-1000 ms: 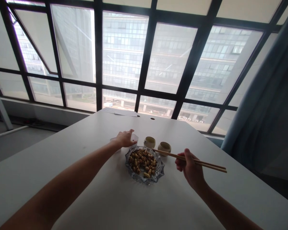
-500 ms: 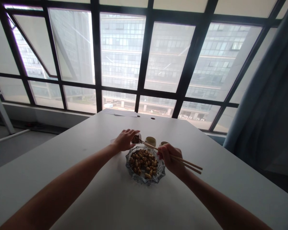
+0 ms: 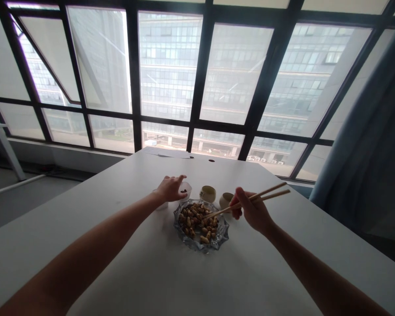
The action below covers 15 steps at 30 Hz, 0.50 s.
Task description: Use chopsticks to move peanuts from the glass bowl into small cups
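My left hand (image 3: 170, 188) is round the left side of a small clear cup (image 3: 188, 192), thumb in front and index finger stretched out behind the rim. A few dark bits lie inside the cup. My right hand (image 3: 252, 210) holds a pair of wooden chopsticks (image 3: 228, 208), their tips down among the peanuts (image 3: 193, 219). These unshelled peanuts fill much of a clear glass bowl with a scalloped rim (image 3: 224, 235). I cannot tell whether the tips pinch a peanut. Behind the bowl stand a pale ceramic cup (image 3: 207, 194) and a second one (image 3: 225, 201), partly hidden by my right hand.
Another clear container (image 3: 163, 205) is mostly hidden under my left wrist. All of this stands on a white table (image 3: 145, 272). White paper (image 3: 174, 154) lies at its far edge, before large windows. A blue curtain (image 3: 358, 118) hangs at the right.
The chopstick tips have moved from the clear cup down into the peanuts, and my right hand has shifted right. Fewer dark bits show in the clear cup, which looks less tilted.
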Motion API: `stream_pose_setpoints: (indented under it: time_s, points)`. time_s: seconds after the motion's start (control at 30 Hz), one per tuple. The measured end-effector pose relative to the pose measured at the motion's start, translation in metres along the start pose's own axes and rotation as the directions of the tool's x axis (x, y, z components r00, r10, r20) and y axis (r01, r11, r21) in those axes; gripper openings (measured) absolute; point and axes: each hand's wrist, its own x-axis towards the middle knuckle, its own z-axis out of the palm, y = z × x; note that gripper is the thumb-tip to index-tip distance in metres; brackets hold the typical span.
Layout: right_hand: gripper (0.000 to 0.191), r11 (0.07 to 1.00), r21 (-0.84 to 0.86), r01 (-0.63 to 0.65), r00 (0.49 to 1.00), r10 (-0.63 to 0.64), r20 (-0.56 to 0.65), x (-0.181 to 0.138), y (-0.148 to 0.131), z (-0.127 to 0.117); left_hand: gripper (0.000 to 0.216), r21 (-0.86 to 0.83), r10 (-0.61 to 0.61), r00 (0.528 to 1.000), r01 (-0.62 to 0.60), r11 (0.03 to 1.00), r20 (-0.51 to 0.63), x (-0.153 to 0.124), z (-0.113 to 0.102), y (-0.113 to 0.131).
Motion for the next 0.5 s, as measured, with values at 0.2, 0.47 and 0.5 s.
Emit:
stream_pose_setpoints:
  time_s: [0.2,0.47,0.5]
  points:
    - [0.065,0.962,-0.124,-0.245,0.914,0.272,0.301,-0.008,-0.011,-0.018,0.070,0.000,-0.041,0.998,0.041,0.999,0.041,0.002,0.000,0.000]
    - [0.055,0.996,-0.004,-0.089,0.992,0.089,0.093,-0.007,0.018,0.003,0.051,-0.071,-0.079,0.953,0.060,0.996,-0.294,-0.054,0.002,-0.032]
    - [0.055,0.996,0.008,-0.084,0.993,0.083,0.082,-0.008,0.017,0.002,0.050,-0.082,-0.091,0.943,0.068,0.994,-0.319,-0.061,0.005,-0.036]
